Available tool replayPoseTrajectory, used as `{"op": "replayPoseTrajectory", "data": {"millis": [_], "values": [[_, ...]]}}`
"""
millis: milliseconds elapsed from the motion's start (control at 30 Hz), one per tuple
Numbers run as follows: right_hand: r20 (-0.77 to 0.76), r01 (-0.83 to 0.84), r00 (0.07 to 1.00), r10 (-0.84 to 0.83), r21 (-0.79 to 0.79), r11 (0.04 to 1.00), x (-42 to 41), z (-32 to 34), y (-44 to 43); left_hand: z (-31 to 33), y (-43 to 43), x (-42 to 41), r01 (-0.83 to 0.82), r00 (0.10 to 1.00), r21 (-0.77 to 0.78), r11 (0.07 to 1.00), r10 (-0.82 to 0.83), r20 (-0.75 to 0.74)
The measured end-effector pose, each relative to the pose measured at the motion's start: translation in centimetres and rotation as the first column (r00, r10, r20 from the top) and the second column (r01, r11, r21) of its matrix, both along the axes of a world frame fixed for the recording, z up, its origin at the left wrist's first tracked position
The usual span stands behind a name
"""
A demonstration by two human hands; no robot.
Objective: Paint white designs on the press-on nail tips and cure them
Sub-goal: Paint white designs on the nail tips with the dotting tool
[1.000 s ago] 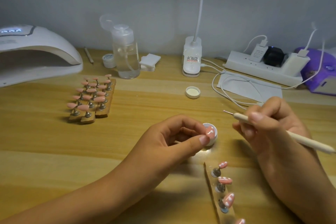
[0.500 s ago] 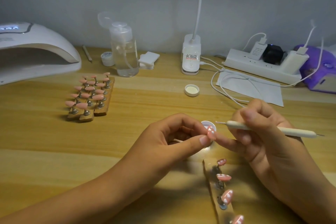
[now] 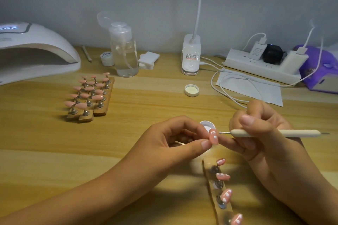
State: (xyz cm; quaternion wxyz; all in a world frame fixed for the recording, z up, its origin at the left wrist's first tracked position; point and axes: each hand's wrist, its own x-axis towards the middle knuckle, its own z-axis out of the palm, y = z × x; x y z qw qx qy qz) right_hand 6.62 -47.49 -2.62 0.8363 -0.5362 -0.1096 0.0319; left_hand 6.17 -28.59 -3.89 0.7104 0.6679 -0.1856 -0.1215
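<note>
My left hand (image 3: 175, 142) pinches a pink nail tip (image 3: 213, 136) on its stand between thumb and forefinger; the tip bears white dots. My right hand (image 3: 263, 133) grips a cream dotting pen (image 3: 270, 133) held level, its metal point a little to the right of the tip. A small white paint pot (image 3: 206, 124) sits just behind the tip, partly hidden by my fingers. A wooden strip (image 3: 210, 184) near the front edge carries several pink tips with white dots. The white curing lamp (image 3: 34, 51) stands at far left.
Wooden strips with several plain pink tips (image 3: 89, 95) lie left of centre. Behind stand a clear pump bottle (image 3: 124, 51), a small jar (image 3: 107, 58), cotton pads (image 3: 148, 59), a lamp base (image 3: 191, 55), a loose lid (image 3: 191, 90), cables, a power strip (image 3: 261, 64) and a purple pack (image 3: 321, 71).
My right hand has swung the pen down from a raised, tilted pose to level, bringing its point close to the nail tip. My left hand has held the tip nearly still.
</note>
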Motion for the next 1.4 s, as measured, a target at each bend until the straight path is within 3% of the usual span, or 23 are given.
{"op": "replayPoseTrajectory", "data": {"millis": [300, 1400], "values": [[0.004, -0.006, 1.0, 0.006, -0.076, 0.997, -0.07, -0.06, -0.02, 0.21, -0.16, -0.08, 0.004, 1.0, -0.021, 1.0, -0.004, -0.004], [-0.006, -0.041, 0.999, 0.04, -0.085, 0.996, -0.11, -0.14, -0.07, 0.09, -0.08, -0.03, -0.006, 1.0, 0.008, 1.0, 0.006, 0.009]]}}
